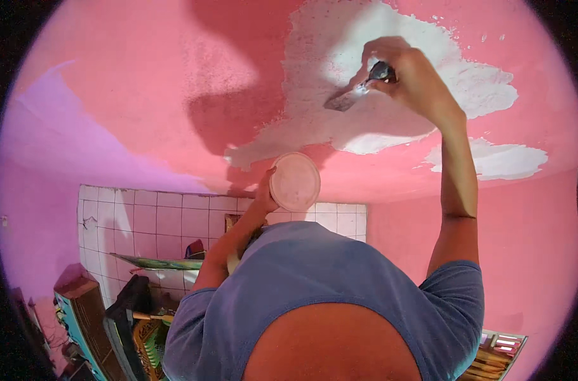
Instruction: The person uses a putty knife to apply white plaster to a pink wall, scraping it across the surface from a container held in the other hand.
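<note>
Both hands were overhead: right hand (406, 73) clamped on a putty knife (347, 98) against the ceiling patch (390, 38), left fingers (267, 190) gripping a tub (295, 181). Filler could drip; the tilted tub could slip.

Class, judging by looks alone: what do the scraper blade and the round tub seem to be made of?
Scraper blade: probably metal, a thin, flat, grey, dull sheet in the right hand. Round tub: likely plastic, smooth, matt and pale pink, held by the left hand.
</note>
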Action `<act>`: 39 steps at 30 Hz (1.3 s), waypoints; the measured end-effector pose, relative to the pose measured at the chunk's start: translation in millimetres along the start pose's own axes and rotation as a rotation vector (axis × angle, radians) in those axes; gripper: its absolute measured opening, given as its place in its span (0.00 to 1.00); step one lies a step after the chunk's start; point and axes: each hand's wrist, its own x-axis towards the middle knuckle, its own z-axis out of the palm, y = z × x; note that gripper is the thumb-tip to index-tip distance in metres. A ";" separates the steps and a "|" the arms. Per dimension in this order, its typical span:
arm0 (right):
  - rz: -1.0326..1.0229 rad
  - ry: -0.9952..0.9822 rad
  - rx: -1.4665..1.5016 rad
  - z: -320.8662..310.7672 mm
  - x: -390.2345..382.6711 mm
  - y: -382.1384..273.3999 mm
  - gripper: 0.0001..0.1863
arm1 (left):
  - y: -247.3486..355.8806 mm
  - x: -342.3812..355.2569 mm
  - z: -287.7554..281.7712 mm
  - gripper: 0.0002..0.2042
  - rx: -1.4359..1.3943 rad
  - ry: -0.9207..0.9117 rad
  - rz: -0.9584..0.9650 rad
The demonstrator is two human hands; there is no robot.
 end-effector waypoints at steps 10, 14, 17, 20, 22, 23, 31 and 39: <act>0.159 0.057 0.133 -87.5 -0.9 -28.1 0.10 | -2.4 0.1 -2.2 0.29 0.010 0.008 0.004; 0.012 0.002 0.055 -33.9 7.5 -36.5 0.13 | 8.2 -6.6 -8.0 0.29 0.016 0.033 0.048; -0.034 -0.050 0.021 0.7 5.9 -29.4 0.16 | 1.4 -1.9 -3.4 0.29 0.014 0.012 0.023; -0.137 0.030 -0.009 20.7 10.8 -16.7 0.17 | -0.3 -0.5 -2.0 0.28 0.016 0.006 0.020; -0.107 0.027 -0.025 11.5 18.6 -14.6 0.16 | 0.5 -1.2 -1.6 0.28 0.019 0.002 0.023; -0.050 -0.003 -0.031 1.7 25.6 -16.6 0.15 | 3.3 -3.4 -2.6 0.28 0.018 0.009 0.034; 0.202 -0.040 0.226 -56.2 20.4 -32.7 0.13 | 0.5 -1.1 3.0 0.28 0.017 -0.014 0.023; -0.103 -0.027 -0.089 13.3 23.8 -19.1 0.17 | 2.0 -3.4 3.5 0.28 0.031 -0.018 0.020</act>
